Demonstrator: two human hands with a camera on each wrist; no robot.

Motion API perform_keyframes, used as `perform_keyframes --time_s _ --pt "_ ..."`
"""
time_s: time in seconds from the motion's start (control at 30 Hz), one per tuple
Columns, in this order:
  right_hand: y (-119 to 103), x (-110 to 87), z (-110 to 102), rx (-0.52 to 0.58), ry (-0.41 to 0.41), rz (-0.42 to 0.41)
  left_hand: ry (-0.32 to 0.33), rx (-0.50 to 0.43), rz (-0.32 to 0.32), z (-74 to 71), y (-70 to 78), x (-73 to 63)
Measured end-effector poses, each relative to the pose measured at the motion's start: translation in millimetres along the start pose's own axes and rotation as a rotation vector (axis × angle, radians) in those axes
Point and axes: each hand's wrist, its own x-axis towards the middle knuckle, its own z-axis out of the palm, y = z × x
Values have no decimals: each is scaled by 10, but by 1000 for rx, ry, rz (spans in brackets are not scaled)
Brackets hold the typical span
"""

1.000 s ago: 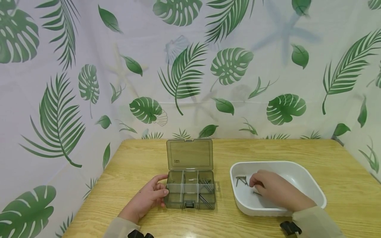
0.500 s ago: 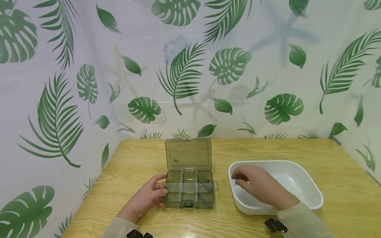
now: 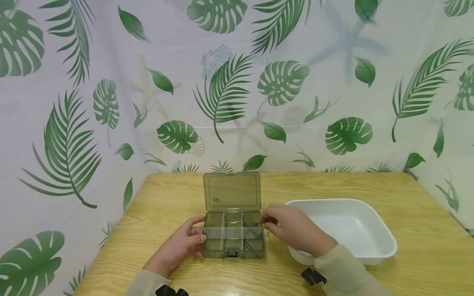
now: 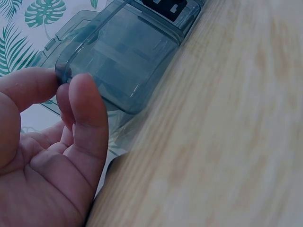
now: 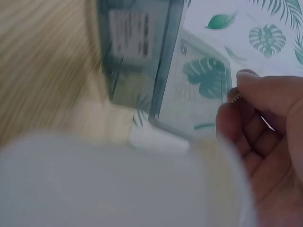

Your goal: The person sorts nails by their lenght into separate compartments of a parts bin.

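A smoky see-through compartment box [image 3: 233, 242] stands on the table with its lid [image 3: 232, 191] raised behind it. Long thin metal screws [image 3: 252, 248] lie in its two right-hand compartments. My left hand [image 3: 181, 244] holds the box by its left side; the left wrist view shows thumb and finger at the box's corner [image 4: 64, 71]. At the box's right edge, my right hand [image 3: 292, 228] pinches a small screw [image 5: 236, 98], its brassy thread showing between thumb and fingers in the right wrist view. The rest of that screw is hidden by the fingers.
A white basin [image 3: 370, 230] sits to the right of the box, partly behind my right forearm; its rim blurs large across the right wrist view. The wooden table [image 3: 174, 193] ends at a leaf-printed cloth [image 3: 296, 123] behind and at the sides.
My right hand has lifted out of the basin, where it was among screws, and moved left to the box's right edge with a screw. The left hand keeps its place on the box.
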Motion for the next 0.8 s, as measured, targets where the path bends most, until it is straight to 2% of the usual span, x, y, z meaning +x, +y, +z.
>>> perform_keyframes --time_s 0.2,0.47,0.67,0.8 --pt "-168 235 142 -23 -32 9 7 7 1 -1 14 -2" --pt "-319 453 230 -38 -70 10 -4 5 8 9 35 -23" --pt "-367 560 293 -60 -70 -24 -6 9 9 18 52 -30" --pt "-374 581 322 -56 -83 -19 -6 15 5 24 50 -24"
